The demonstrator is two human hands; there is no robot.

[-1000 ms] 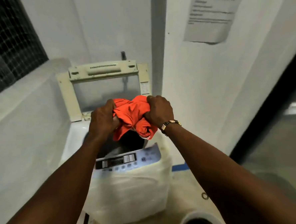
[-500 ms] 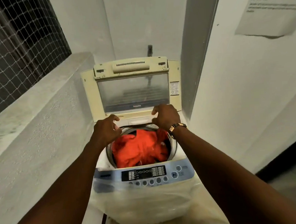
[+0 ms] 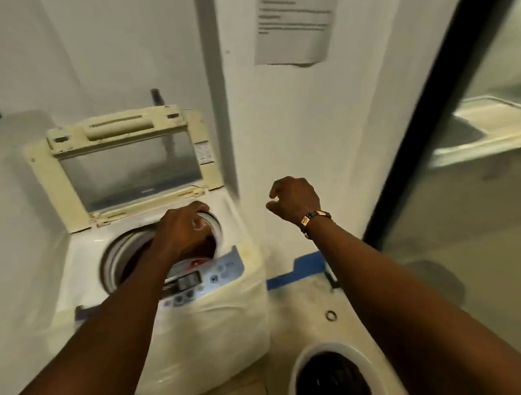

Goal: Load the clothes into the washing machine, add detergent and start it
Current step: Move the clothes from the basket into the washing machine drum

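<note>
**A:** Where are my hands now?

**B:** Your left hand (image 3: 183, 229) is at the centre of the frame, fingers curled over the far rim of the drum opening (image 3: 215, 227) of the washing machine (image 3: 83, 257). It holds no cloth that I can see. Your right hand (image 3: 294, 199) hangs in the air right of centre, loosely half closed and empty, well apart from the machine.

**A:** And the clothes?

**B:** I think they are down in the drum, but your forearm covers it and the picture is blurred, so I cannot confirm. The white bucket (image 3: 297, 375) at the bottom right looks dark inside; maybe more laundry.

**A:** How do I do this step well?

**B:** Press the load flat and under the rim, so nothing hangs over. Keep the lid (image 3: 129, 162), upper left, upright until detergent is in.
</note>
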